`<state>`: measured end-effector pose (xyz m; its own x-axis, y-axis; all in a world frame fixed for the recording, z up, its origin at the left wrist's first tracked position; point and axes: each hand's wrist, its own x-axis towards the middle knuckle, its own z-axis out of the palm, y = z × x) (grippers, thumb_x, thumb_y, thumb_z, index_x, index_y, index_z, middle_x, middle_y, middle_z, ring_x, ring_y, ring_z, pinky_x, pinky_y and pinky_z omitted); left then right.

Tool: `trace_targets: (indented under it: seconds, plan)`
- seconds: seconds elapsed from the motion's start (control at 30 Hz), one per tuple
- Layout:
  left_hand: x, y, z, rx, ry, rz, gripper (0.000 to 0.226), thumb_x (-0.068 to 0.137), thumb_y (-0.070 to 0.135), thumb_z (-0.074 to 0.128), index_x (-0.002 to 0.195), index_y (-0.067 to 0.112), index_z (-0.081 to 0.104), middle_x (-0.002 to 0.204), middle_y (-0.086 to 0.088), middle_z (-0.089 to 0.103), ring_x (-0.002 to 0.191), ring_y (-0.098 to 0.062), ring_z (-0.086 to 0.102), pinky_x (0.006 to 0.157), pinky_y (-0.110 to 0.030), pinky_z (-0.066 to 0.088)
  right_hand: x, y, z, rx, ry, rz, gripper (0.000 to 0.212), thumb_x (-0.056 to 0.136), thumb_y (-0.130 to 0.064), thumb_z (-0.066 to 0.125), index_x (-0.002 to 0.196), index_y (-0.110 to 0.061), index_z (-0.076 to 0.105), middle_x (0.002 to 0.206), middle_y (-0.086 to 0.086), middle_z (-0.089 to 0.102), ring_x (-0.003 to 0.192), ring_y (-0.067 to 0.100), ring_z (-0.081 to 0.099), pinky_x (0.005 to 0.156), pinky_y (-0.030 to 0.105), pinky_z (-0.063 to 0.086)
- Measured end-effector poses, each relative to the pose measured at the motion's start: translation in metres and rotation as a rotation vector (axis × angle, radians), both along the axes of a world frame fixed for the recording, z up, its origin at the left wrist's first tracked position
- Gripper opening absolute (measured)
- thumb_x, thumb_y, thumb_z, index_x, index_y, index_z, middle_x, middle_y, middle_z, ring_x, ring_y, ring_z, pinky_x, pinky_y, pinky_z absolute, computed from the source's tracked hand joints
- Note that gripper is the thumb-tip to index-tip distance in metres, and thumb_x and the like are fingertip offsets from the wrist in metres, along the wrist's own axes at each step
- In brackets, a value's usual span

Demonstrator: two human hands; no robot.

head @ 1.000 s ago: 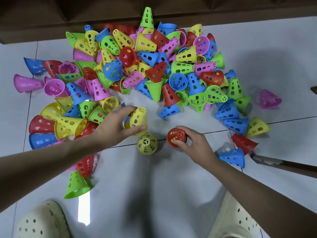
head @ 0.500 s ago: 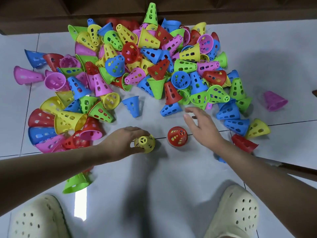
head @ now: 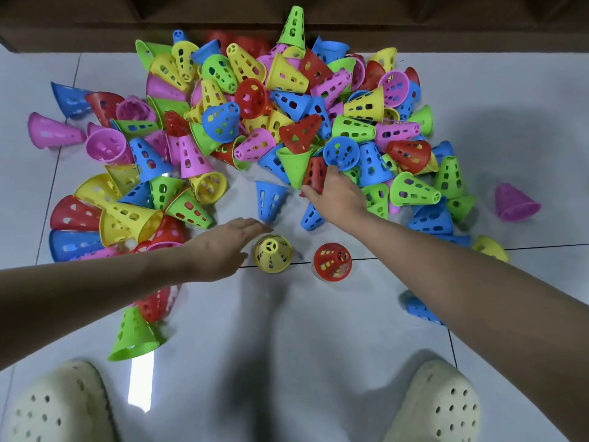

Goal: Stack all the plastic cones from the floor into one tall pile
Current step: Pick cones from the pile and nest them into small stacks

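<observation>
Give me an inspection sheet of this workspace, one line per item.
Surface: pale tiled floor with dark grout lines, glossy.
Job's things: yellow stack and red stack stand upright side by side, apart; a big loose heap of cones in five colours lies beyond them, most tipped over.
Clutter: stray pink cone off to the right; green cone near the left shoe.
Grippers: left hand flat-fingered, beside the yellow stack, reaching toward a blue cone; right hand grips a red cone at the heap's edge.
Cables: nothing seen.
Surroundings: two cream perforated clogs at the bottom; dark wooden furniture along the top.
</observation>
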<state>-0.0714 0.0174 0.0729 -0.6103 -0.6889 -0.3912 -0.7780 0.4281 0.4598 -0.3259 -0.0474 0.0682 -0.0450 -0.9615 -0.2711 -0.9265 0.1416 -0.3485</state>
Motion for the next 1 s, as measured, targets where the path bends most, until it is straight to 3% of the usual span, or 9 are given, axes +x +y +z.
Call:
trace_targets:
  seconds: [0.1,0.2,0.3,0.4,0.5,0.63,0.77,0.9,1.0]
  plan:
    - [0.005,-0.015,-0.003,-0.260,-0.111,-0.156,0.078,0.084,-0.006,0.052,0.153,0.026,0.032,0.160,-0.003,0.030,0.141,-0.025,0.036,0.111,-0.038,0.040,-0.001,-0.003,0.002,0.075,-0.191,-0.088,0.048,0.087,-0.049,0.068,0.116,-0.013,0.053,0.101,0.004,0.063,0.096,0.028,0.063,0.071,0.034,0.047]
    - [0.000,-0.032,-0.004,-0.452,-0.269,-0.401,0.087,0.084,-0.005,0.050,0.158,0.028,0.018,0.168,-0.004,0.004,0.153,-0.029,0.011,0.123,-0.043,0.018,-0.016,0.006,0.010,0.044,-0.490,-0.155,0.041,0.086,-0.042,0.072,0.115,-0.018,0.057,0.104,-0.001,0.068,0.096,0.020,0.066,0.085,0.040,0.054]
    - [-0.013,-0.048,-0.001,-0.523,-0.438,-0.584,0.084,0.090,-0.001,0.046,0.159,0.030,0.009,0.167,-0.005,-0.017,0.154,-0.033,-0.009,0.124,-0.047,-0.003,-0.034,0.029,0.024,-0.058,-0.689,-0.189,0.036,0.086,-0.036,0.074,0.115,-0.030,0.053,0.110,-0.005,0.069,0.103,0.013,0.067,0.096,0.041,0.054]
    - [-0.020,-0.064,-0.001,-0.530,-0.581,-0.658,0.083,0.093,-0.004,0.047,0.159,0.027,0.007,0.166,-0.010,-0.019,0.153,-0.035,-0.015,0.125,-0.048,-0.003,-0.046,0.061,0.035,-0.115,-0.814,-0.196,0.039,0.087,-0.022,0.077,0.114,-0.031,0.051,0.114,-0.006,0.066,0.107,0.009,0.066,0.098,0.037,0.053]
    - [-0.023,-0.071,-0.004,-0.552,-0.598,-0.695,0.078,0.096,-0.005,0.038,0.161,0.025,0.007,0.167,-0.009,-0.015,0.154,-0.031,-0.011,0.126,-0.045,0.001,-0.054,0.092,0.041,-0.139,-0.770,-0.143,0.045,0.084,-0.018,0.080,0.119,-0.024,0.052,0.114,-0.006,0.067,0.106,0.007,0.066,0.095,0.028,0.052]
    - [-0.029,-0.073,-0.003,-0.518,-0.581,-0.694,0.076,0.090,-0.004,0.016,0.161,0.022,0.009,0.168,-0.008,-0.010,0.155,-0.028,-0.004,0.124,-0.039,0.002,-0.059,0.127,0.035,-0.106,-0.535,-0.054,0.063,0.079,-0.032,0.083,0.131,-0.023,0.048,0.119,-0.007,0.064,0.110,0.007,0.061,0.097,0.025,0.046]
    - [-0.029,-0.077,-0.006,-0.556,-0.557,-0.613,0.077,0.095,-0.004,0.037,0.160,0.022,0.005,0.168,-0.008,-0.008,0.155,-0.031,-0.001,0.126,-0.044,0.004,-0.059,0.145,0.026,-0.048,-0.450,0.010,0.068,0.078,-0.036,0.083,0.134,-0.028,0.045,0.121,-0.016,0.056,0.113,0.006,0.054,0.098,0.024,0.042]
    - [-0.021,-0.082,-0.016,-0.596,-0.396,-0.337,0.070,0.089,0.000,0.051,0.153,0.018,0.030,0.160,-0.010,0.028,0.147,-0.033,0.023,0.120,-0.045,0.026,-0.057,0.150,0.016,0.003,-0.434,0.034,0.060,0.079,-0.037,0.081,0.128,-0.031,0.047,0.115,-0.021,0.055,0.110,0.003,0.054,0.096,0.024,0.043]
    - [-0.013,-0.087,-0.020,-0.503,-0.315,-0.147,0.069,0.087,0.006,0.062,0.149,0.016,0.035,0.154,-0.007,0.034,0.143,-0.031,0.027,0.114,-0.049,0.037,-0.058,0.148,0.009,0.053,-0.409,0.046,0.058,0.081,-0.038,0.080,0.128,-0.032,0.047,0.120,-0.020,0.056,0.112,0.004,0.055,0.097,0.025,0.045]
